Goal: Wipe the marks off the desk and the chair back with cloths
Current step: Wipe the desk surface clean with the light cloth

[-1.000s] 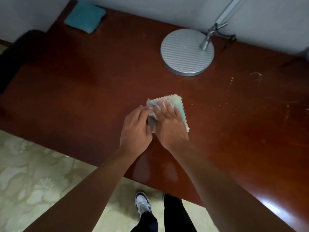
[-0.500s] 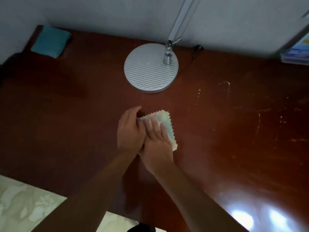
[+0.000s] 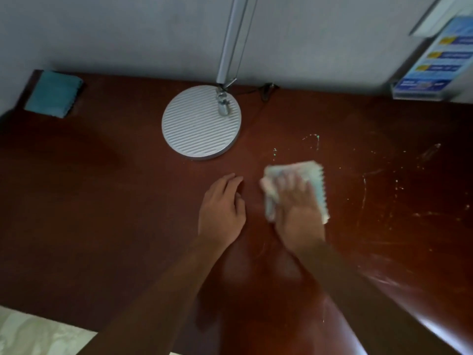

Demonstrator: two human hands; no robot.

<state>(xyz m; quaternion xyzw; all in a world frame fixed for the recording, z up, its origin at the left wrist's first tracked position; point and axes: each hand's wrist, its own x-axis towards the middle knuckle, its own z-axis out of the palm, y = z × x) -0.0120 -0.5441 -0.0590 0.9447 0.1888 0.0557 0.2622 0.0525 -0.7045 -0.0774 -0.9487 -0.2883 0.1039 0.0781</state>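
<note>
On the desk [image 3: 102, 201] blurred right hand [image 3: 298, 211] presses flat on pale cloth [image 3: 311, 172]; left hand [image 3: 221, 208] rests open

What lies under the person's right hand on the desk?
A pale cloth with a zigzag edge lies under the right hand, which presses it flat on the desk. Any marks beneath the cloth are covered.
</note>
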